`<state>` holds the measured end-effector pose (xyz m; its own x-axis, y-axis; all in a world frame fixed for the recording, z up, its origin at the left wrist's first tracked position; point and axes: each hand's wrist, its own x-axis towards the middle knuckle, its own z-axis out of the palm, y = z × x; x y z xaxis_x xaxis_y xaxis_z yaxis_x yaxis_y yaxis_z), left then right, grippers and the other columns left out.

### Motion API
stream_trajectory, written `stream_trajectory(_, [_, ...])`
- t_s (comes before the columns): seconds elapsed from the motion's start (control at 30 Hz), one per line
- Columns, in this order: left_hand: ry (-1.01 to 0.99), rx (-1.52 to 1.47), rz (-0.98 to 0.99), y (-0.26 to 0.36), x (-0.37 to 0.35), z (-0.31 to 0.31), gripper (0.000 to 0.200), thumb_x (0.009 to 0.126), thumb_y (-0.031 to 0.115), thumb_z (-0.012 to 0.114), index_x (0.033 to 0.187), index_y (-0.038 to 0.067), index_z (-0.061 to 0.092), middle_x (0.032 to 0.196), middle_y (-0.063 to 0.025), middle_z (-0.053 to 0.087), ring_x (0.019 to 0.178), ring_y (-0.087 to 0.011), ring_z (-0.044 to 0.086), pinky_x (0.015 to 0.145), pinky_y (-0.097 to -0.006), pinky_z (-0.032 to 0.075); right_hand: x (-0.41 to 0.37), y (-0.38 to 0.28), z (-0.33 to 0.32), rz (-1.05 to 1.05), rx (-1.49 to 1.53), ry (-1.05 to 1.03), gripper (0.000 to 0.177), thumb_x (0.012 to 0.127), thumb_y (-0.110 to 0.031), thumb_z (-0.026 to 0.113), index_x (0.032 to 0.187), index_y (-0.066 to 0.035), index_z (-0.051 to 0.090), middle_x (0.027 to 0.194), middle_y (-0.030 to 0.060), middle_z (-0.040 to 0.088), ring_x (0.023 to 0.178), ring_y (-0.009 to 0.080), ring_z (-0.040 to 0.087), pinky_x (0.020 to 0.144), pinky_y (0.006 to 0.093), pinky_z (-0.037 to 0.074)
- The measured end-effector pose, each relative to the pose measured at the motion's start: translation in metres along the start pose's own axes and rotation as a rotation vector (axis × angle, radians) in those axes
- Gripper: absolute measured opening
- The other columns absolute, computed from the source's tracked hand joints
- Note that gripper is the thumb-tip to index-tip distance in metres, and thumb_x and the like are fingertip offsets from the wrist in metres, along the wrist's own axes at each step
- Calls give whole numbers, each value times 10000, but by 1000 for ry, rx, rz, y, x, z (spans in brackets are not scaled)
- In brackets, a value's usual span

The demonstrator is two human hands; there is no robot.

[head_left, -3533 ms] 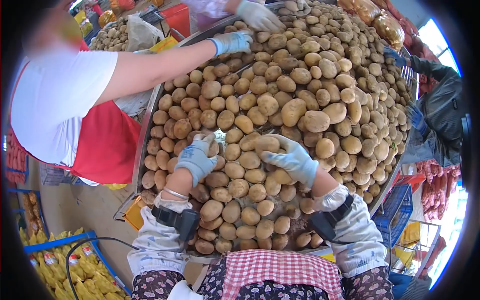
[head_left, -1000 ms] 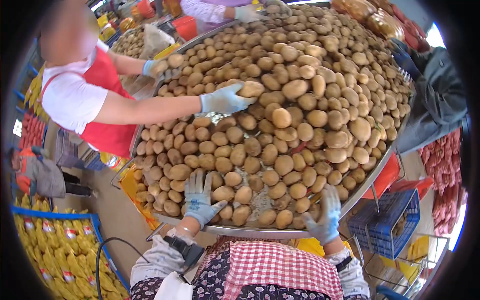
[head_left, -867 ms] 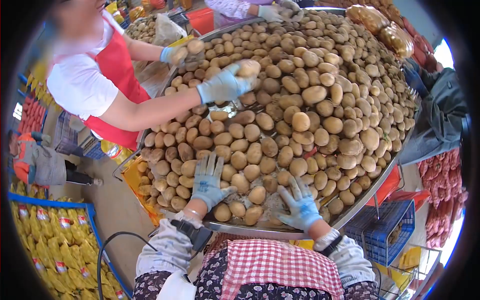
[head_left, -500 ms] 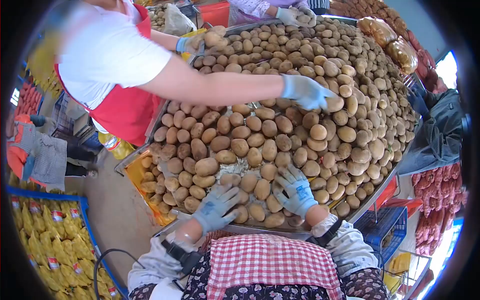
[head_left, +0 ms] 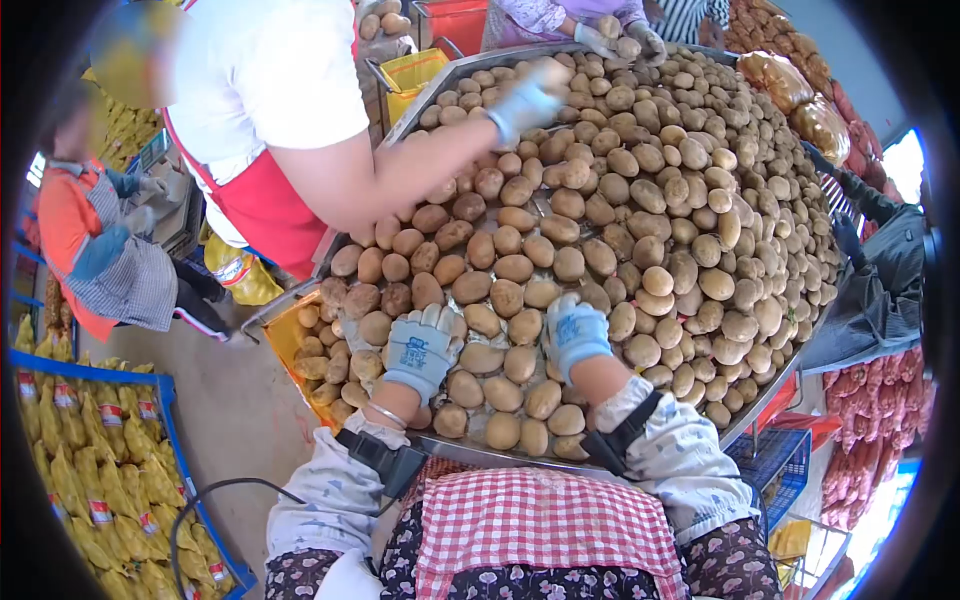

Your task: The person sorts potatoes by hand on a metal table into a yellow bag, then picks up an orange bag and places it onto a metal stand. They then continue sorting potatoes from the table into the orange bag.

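Note:
A big metal tray [head_left: 470, 452] is heaped with brown potatoes [head_left: 640, 200]. Both my hands wear grey-blue work gloves and rest on the potatoes near the tray's front edge. My left hand [head_left: 421, 349] lies palm down with its fingers curled over a potato [head_left: 440, 325]. My right hand [head_left: 572, 332] is cupped over a potato beside it; what lies under either palm is hidden. A person in a white shirt and red apron reaches a gloved hand [head_left: 528, 98] over the pile from the left.
Another person's gloved hands [head_left: 625, 40] work at the far rim. A person's dark sleeve [head_left: 880, 270] leans on the right rim. A yellow crate [head_left: 285, 335] stands under the tray's left corner, a blue crate [head_left: 775, 460] at right. Shelves of yellow packets [head_left: 80, 450] line the left.
My hands slid forward and closed over potatoes near the front edge. The person in the red apron drew their arm back from mid-pile to the far left.

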<state>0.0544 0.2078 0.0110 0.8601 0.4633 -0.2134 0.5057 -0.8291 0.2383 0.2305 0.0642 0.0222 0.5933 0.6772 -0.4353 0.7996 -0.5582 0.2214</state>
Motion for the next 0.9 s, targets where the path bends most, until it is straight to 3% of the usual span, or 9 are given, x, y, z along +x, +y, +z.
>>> stream_trajectory(0.13, [182,-81,117,-23,9,17,365,869,288,580,1171,83,589,1185,-108,569,987,-266,580,812,-404,475,-2,1,17,-75,30,89,410,762,-281,661,1111,-73,604,1118,139,615,982,272,636,777,390,524])
stream_trajectory(0.2, [324,-1144,-277,-24,20,23,319,905,258,587,1133,35,612,1070,-80,634,950,-161,598,784,-284,489,-15,10,-6,-83,79,127,363,767,-271,650,1063,-63,624,1068,124,638,963,269,638,777,381,524])
stream_trajectory(0.3, [216,-1590,-210,-5,3,2,305,956,274,538,1124,32,619,989,-34,650,919,-124,600,804,-242,491,-27,36,-1,-40,1481,-188,374,817,-260,584,1097,-12,590,1082,145,643,1007,279,626,833,392,519])
stream_trajectory(0.33, [145,-1653,-221,8,-2,-8,299,963,265,526,1130,34,617,988,-28,649,918,-126,604,823,-244,492,-30,40,21,-25,1488,-186,374,817,-260,584,1097,-12,590,1082,145,643,1007,279,626,833,392,519])
stream_trajectory(0.4, [6,-1631,-325,28,-1,-9,306,970,257,514,1145,25,610,1033,-52,645,977,-155,596,882,-273,478,-47,41,27,-258,2428,-478,396,847,-274,553,1140,-10,578,1110,164,633,1050,284,609,889,431,508])
stream_trajectory(0.43, [120,-1480,-33,35,4,6,304,968,236,505,1159,21,603,1069,-66,637,1006,-164,587,901,-282,469,-54,37,27,-235,2527,-543,404,898,-265,498,1192,7,545,1172,177,603,1079,300,593,930,479,488])
stream_trajectory(0.63, [437,-701,335,62,-4,9,433,827,164,597,1239,42,550,1328,-195,467,1244,-379,426,1043,-439,347,-37,20,74,-208,2134,-148,440,943,-297,504,1270,-1,490,1191,118,591,1067,215,586,941,353,471])
stream_trajectory(0.73, [512,-197,448,56,-22,4,485,769,211,639,1228,74,559,1319,-206,452,1215,-427,418,1019,-487,348,-61,15,34,-337,2373,-430,439,954,-302,489,1282,-10,481,1181,121,588,1063,213,579,911,340,475])
stream_trajectory(0.9, [538,128,-175,-20,-35,17,508,718,149,581,1217,61,541,1299,-218,437,1206,-444,389,1033,-550,277,-68,32,20,-233,2804,-521,645,924,-500,427,1367,-33,398,1249,156,534,1142,295,528,934,471,447])
